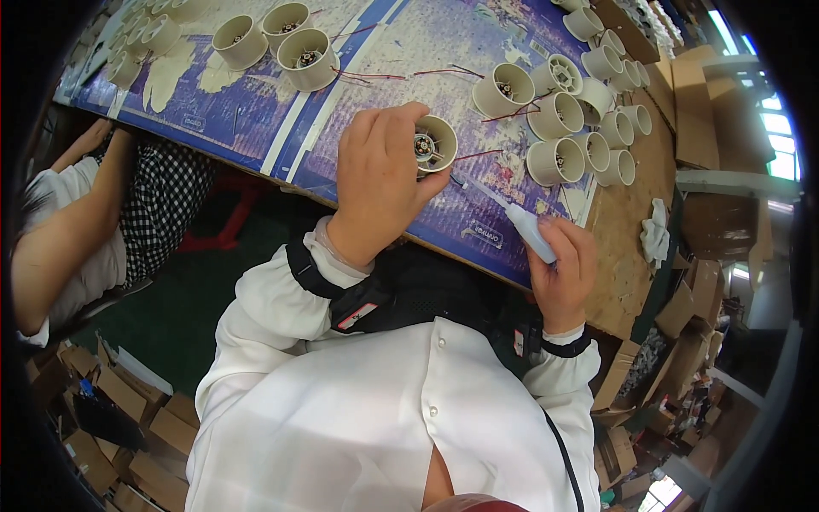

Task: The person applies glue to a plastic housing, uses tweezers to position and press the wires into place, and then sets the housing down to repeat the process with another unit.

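Note:
My left hand point(380, 171) is wrapped round a cream plastic cup-shaped housing point(444, 136), tilted so that its opening shows. Inside sits a small round motor-like part, and a thin red wire runs out to the right. In my right hand point(566, 269) is a white squeeze glue bottle point(531, 232) with a long thin nozzle. The nozzle points up and left, its tip close to the lower right side of the housing; whether they touch I cannot tell.
Several similar housings point(556, 162) stand at the right of the blue-covered table point(281, 128), and more point(309, 60) stand at the far left. Loose wires lie between them. A seated person point(77, 222) is at the left. Cardboard boxes point(695, 111) and a crumpled white tissue point(655, 232) are at the right.

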Demonstrator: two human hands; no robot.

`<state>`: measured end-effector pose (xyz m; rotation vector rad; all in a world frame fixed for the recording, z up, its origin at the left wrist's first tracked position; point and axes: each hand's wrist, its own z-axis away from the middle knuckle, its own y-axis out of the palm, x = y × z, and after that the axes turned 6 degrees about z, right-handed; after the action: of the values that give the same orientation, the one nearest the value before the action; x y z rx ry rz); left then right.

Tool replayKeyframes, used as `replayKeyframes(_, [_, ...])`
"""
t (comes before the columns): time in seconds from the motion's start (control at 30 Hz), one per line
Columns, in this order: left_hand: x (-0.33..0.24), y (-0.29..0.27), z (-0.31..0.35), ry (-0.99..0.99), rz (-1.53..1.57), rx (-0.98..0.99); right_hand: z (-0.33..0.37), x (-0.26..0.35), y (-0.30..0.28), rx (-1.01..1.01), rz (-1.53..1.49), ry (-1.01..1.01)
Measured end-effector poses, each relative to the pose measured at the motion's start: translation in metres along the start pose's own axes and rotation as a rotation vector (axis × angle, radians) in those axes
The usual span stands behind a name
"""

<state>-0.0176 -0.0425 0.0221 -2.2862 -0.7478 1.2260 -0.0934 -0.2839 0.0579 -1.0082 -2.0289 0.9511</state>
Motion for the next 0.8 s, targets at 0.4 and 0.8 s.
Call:
replayKeyframes(0.4, [0.0016,-0.0008,0.0006,-0.006,0.022,-0.006,-0.0063,0.0018,-0.004,-0.002,0.028,-0.074])
replayKeyframes(0.8, [0.0022,-0.0007,0.0019,0.0,0.023,-0.019,-0.0099,0.0057,-0.0067,-0.006,0.04,-0.1])
